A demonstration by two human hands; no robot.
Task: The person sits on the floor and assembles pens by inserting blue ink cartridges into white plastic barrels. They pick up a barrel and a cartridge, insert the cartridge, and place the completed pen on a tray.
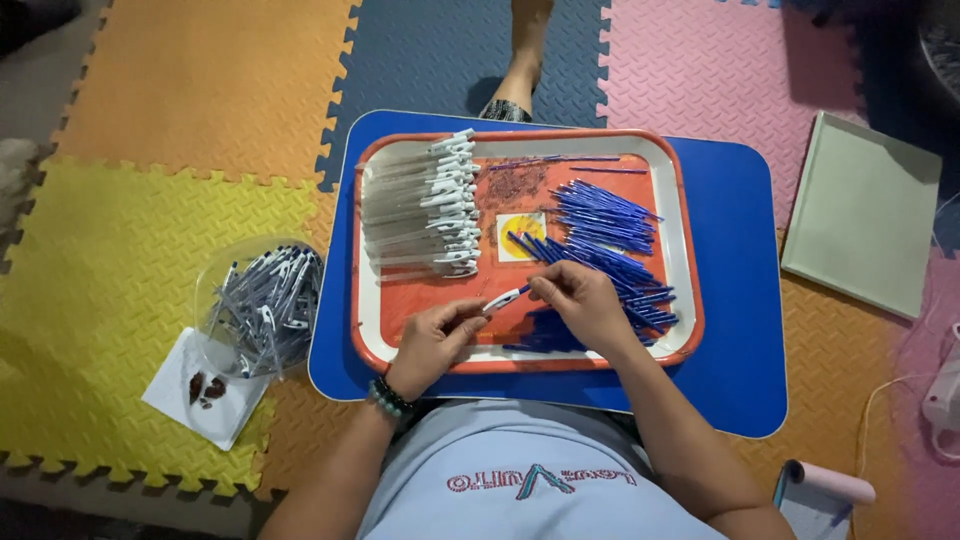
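- Step: pen assembly, judged; left hand (432,340) pinches a clear pen barrel (497,301), right hand (580,298) pinches a blue refill (524,291) at its mouth, over the near part of the orange tray (520,364)
- Next: refill needs lining up straight with the barrel
- Pose: both wrists bent inward, fingertips closed, nearly meeting

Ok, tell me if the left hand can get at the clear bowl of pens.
Probably yes. The left hand holds a pen barrel over the tray; the bowl sits open on the mat just to its left, nothing between them.
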